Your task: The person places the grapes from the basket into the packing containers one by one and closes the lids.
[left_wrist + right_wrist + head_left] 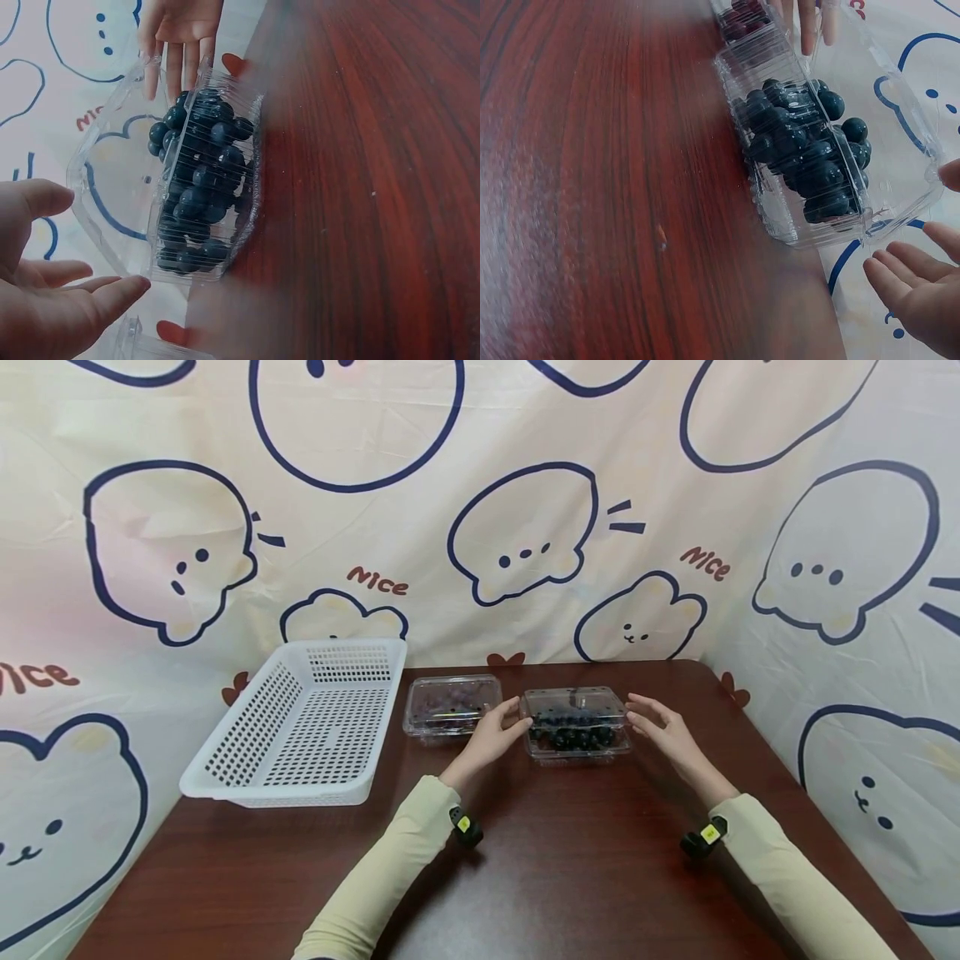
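Observation:
A clear plastic clamshell box [576, 752] of dark, nearly black grapes [202, 180] stands on the table, its lid [892, 142] lowered over the fruit but not pressed flat. At its left end is my left hand [491, 735], fingers extended and thumb tip close to the lid's edge. My right hand [671, 739] is at the opposite end, with straight, spread fingertips right by the box's corner. Neither hand grips the box. Just left of it, partly behind my left hand, sits a second clear clamshell box [450, 697] with reddish grapes [742, 19].
A white perforated plastic basket [326, 793] stands at the left of the dark red-brown wooden table [570, 877]. A cream cloth [525, 627] with cartoon bear drawings hangs behind the table and along both sides.

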Motion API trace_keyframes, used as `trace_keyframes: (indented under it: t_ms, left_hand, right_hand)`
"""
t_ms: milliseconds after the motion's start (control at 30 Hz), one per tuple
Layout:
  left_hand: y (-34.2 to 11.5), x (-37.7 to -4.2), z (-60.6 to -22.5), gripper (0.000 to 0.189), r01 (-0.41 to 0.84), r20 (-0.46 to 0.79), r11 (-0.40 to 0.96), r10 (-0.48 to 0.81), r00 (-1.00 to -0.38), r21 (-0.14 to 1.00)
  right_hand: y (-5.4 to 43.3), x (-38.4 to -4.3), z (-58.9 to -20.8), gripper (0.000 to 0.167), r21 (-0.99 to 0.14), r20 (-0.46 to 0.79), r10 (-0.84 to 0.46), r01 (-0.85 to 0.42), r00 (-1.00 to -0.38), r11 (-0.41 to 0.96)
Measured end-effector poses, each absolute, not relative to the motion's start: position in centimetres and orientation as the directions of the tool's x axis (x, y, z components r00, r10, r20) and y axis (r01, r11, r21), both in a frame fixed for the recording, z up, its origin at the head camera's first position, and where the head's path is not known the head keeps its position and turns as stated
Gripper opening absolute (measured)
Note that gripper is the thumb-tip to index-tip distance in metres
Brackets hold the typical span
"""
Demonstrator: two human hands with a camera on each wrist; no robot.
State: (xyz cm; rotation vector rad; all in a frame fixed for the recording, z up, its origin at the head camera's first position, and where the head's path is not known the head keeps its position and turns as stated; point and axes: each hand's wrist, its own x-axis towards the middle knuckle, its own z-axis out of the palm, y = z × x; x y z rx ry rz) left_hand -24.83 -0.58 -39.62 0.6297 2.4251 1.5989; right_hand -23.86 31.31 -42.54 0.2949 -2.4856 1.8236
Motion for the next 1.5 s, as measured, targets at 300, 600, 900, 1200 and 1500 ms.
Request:
trace_keyframes:
  t_ms: [300,600,900,1200,1500]
  left_hand:
    - [-0.5,-25.8,-42.0,0.065,0.164,-0.013,0.409,0.397,-0.918,0.898]
    - [-0.3,-25.8,-42.8,0.068,0.028,-0.082,0.245,0.424,-0.902,0.969]
    - [0.0,-25.8,-43.3,0.068,-0.092,-0.135,0.118,0.436,-0.890,0.989]
    - [-0.1,-25.6,-43.5,0.068,-0.124,-0.158,0.104,0.441,-0.884,0.987]
    - [-0.3,-25.4,-43.6,0.066,-0.110,-0.147,0.108,0.448,-0.882,0.988]
  right_hand:
    - [31.6,-23.9,-43.3,0.063,-0.966,0.040,-0.147,-0.076,-0.988,0.247]
    - [31.7,-23.7,-43.9,0.067,-0.979,-0.018,-0.173,-0.017,-0.985,0.201]
    - [31.8,-23.6,-44.1,0.063,-0.989,-0.052,-0.190,0.024,-0.980,0.146]
    - [31.7,-23.7,-44.3,0.063,-0.994,-0.065,-0.177,0.048,-0.982,0.099]
    - [31.8,-23.5,-44.4,0.064,-0.998,-0.063,-0.183,0.057,-0.981,0.039]
